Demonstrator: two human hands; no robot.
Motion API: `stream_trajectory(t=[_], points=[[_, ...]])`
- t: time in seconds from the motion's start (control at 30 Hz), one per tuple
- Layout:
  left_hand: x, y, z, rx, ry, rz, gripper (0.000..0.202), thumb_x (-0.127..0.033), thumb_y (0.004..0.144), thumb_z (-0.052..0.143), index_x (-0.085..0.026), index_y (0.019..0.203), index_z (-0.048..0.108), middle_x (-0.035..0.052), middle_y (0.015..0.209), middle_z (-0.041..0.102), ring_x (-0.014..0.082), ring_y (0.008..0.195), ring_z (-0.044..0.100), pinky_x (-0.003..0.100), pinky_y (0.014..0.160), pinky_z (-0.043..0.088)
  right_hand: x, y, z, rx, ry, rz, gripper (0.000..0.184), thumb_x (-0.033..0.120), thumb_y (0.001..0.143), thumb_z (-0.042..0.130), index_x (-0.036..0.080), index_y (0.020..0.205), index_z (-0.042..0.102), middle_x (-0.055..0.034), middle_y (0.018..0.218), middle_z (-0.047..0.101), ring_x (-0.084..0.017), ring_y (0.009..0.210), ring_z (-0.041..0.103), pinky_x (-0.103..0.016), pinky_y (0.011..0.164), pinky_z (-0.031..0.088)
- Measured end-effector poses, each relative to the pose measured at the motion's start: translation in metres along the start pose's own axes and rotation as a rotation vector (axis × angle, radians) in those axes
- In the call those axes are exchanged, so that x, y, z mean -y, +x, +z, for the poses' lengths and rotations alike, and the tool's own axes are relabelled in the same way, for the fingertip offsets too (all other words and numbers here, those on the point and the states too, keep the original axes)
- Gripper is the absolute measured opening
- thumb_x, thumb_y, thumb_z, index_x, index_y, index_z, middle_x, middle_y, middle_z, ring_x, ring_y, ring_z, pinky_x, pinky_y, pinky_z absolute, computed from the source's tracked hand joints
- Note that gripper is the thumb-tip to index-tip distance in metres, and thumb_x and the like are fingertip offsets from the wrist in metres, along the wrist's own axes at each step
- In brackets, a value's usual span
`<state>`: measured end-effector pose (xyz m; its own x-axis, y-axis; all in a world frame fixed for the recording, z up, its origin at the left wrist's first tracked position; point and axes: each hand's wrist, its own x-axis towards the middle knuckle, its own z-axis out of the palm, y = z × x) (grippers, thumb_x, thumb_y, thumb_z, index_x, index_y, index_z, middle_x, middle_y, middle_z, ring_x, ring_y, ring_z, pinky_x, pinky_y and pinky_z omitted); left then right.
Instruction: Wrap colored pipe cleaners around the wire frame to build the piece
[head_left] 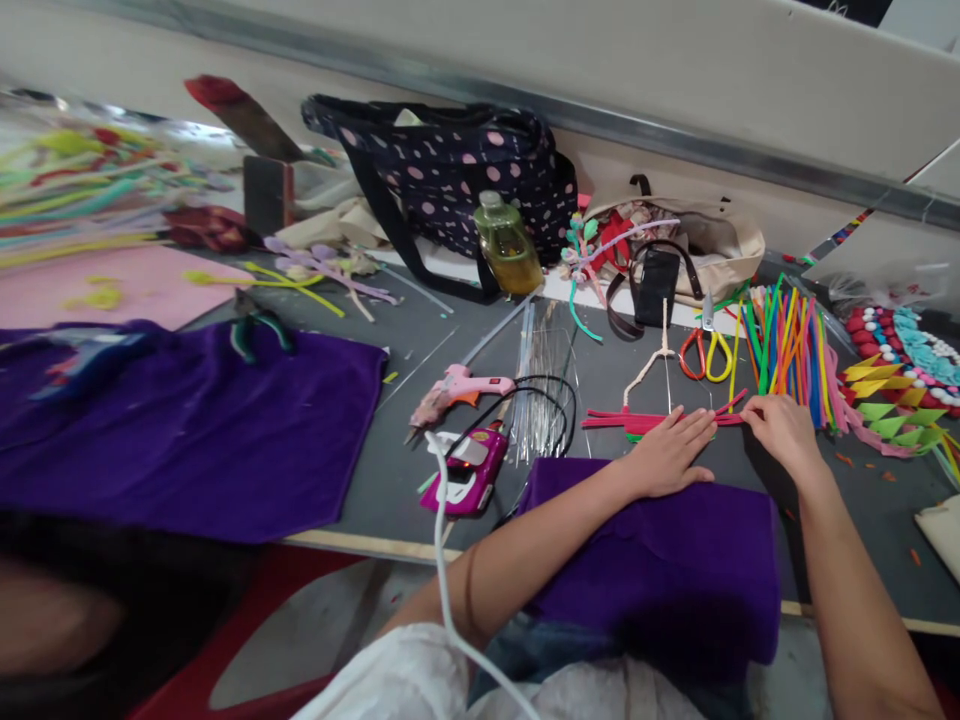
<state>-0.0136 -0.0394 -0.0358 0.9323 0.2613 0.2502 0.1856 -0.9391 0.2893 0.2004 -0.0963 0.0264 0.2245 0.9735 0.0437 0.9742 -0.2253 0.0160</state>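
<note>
A bundle of pink pipe cleaners [606, 421] lies crosswise on the grey table. Flat on top of it rests my left hand [675, 455], fingers stretched out, pressing the stems down. At the bundle's right end, my right hand [781, 428] pinches the tips between thumb and fingers. A bit of green shows under the pink stems beside my left hand; what it is I cannot tell. Just beyond lies a cream branched stem [664, 352], and scissors [706, 352] with red and yellow handles. Purple cloth [675, 560] covers the table edge beneath my left forearm.
Left of my arm lie a pink glue gun [459, 393], a magenta device [471, 470] and thin wires [538, 390]. Colourful pipe cleaners [787, 345] lie at right. Behind stand a bottle [506, 245] and a dotted bag [457, 180]. A white cable [441, 560] crosses my left arm.
</note>
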Motion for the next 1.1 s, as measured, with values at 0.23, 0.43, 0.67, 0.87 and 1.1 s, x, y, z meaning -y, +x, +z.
stream_trajectory(t=[0.23,0.43,0.67,0.87,1.1], points=[[-0.001,0.000,-0.002,0.029,-0.015,-0.015,0.076,-0.062,0.093,0.025,-0.010,0.148,0.026,0.0139,0.156,0.023,0.0233,0.145,0.018,0.043,0.118,0.007,0.019,0.003,-0.001,-0.102,-0.037,-0.307,0.018,0.021,0.089,0.052,0.023,0.093,0.069,-0.0073,0.105,0.068,-0.024,0.103,0.049,-0.037,0.079,0.028],[-0.001,0.000,-0.003,0.032,-0.026,-0.008,0.076,-0.062,0.093,0.025,-0.009,0.147,0.027,0.0136,0.156,0.022,0.0235,0.145,0.017,0.043,0.118,0.008,0.021,-0.001,0.004,0.000,-0.029,-0.267,0.021,0.022,0.092,0.050,0.022,0.083,0.068,-0.0022,0.081,0.071,-0.019,0.087,0.055,-0.036,0.076,0.023],[-0.002,0.000,-0.003,0.034,-0.026,-0.017,0.074,-0.061,0.093,0.026,-0.011,0.147,0.028,0.0129,0.155,0.026,0.0234,0.145,0.021,0.044,0.118,0.008,0.020,-0.004,0.007,-0.093,-0.053,-0.212,0.022,0.022,0.093,0.047,0.022,0.089,0.069,-0.0049,0.086,0.070,-0.019,0.085,0.059,-0.037,0.081,0.025],[-0.001,0.000,-0.003,0.027,-0.033,-0.010,0.074,-0.060,0.093,0.027,-0.010,0.148,0.027,0.0127,0.155,0.025,0.0232,0.145,0.020,0.044,0.119,0.007,0.024,-0.032,0.015,-0.255,0.021,-0.312,0.030,0.030,0.096,0.043,0.019,0.114,0.065,-0.0103,0.124,0.063,-0.024,0.114,0.056,-0.044,0.102,0.025],[0.000,0.001,-0.003,0.030,-0.057,-0.006,0.076,-0.061,0.093,0.025,-0.010,0.150,0.020,0.0132,0.156,0.023,0.0223,0.146,0.016,0.043,0.119,0.007,0.035,-0.058,0.047,-0.213,0.024,-0.292,0.055,0.043,0.098,0.036,0.009,0.140,0.042,-0.0173,0.140,0.049,-0.028,0.133,0.043,-0.058,0.114,0.008]])
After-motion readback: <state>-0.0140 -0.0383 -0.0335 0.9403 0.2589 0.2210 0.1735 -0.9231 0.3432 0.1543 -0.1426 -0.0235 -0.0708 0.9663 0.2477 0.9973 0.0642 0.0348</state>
